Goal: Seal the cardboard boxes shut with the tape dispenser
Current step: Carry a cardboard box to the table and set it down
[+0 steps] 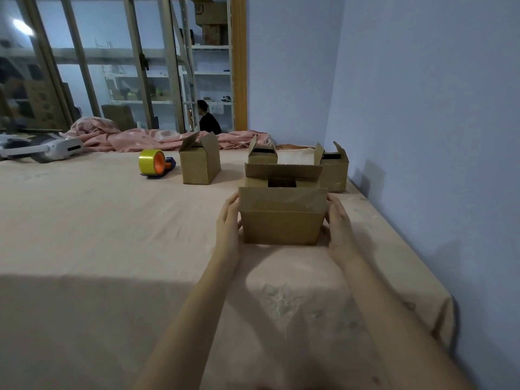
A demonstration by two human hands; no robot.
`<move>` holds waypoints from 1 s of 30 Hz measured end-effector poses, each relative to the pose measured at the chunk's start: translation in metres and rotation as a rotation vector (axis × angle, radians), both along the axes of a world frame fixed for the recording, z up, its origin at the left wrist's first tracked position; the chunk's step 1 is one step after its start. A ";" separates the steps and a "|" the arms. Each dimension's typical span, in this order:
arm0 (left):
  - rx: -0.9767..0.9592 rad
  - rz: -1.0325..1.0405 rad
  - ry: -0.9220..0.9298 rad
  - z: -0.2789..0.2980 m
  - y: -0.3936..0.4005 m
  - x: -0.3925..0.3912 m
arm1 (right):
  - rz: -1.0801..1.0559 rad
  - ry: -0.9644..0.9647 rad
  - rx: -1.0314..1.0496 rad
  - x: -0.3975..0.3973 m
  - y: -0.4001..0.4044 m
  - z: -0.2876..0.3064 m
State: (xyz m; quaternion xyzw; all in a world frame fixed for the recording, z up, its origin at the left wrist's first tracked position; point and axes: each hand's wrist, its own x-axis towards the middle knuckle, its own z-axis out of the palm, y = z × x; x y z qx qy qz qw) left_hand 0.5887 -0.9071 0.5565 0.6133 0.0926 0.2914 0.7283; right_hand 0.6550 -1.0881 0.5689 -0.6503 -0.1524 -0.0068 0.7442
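- Currently gripping the nearest small brown cardboard box from both sides: left hand flat against its left wall, right hand flat against its right wall, fingers fairly straight, pressing inward.
- Box sitting on the pale pink bedsheet, top unsealed: near flap standing up, far flap raised behind it, dark opening visible between.
- Three more open brown cardboard boxes behind: one upright box to the left with flaps up, one small box directly behind the held one, one box at the right near the wall.
- Tape dispenser with yellow tape roll and orange hub lying on the sheet, just left of the upright box, well apart from both hands.
- Crumpled pink blanket along the far edge.
- White handheld device at far left.
- Metal shelving and a seated person in the background.
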 end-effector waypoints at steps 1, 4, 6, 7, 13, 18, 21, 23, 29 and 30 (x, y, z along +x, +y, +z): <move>-0.025 -0.003 0.012 0.001 -0.001 -0.002 | 0.000 -0.004 -0.039 -0.004 0.003 0.002; -0.075 -0.009 0.035 0.006 0.000 -0.009 | -0.014 0.009 -0.119 -0.012 0.016 0.006; -0.069 0.016 0.058 0.007 0.006 -0.014 | -0.020 0.021 -0.135 -0.014 0.026 0.007; -0.064 0.022 0.071 0.009 0.011 -0.017 | -0.025 0.016 -0.143 -0.014 0.031 0.007; 0.036 -0.007 0.135 0.012 0.039 -0.026 | 0.035 0.172 -0.115 -0.014 0.053 0.006; 0.206 0.015 0.136 0.020 0.085 -0.024 | -0.046 0.219 0.087 -0.023 0.054 0.001; 0.290 0.103 0.162 0.023 0.128 -0.026 | -0.509 -0.169 0.190 -0.039 0.051 0.005; 0.331 0.134 0.185 0.022 0.154 -0.026 | -0.664 -0.570 0.301 -0.062 0.061 0.018; 0.311 0.160 0.264 0.018 0.194 -0.024 | -0.265 -1.197 0.044 -0.122 0.187 0.029; 0.297 0.159 0.263 0.016 0.200 -0.024 | -0.144 -1.159 -0.019 -0.124 0.212 0.028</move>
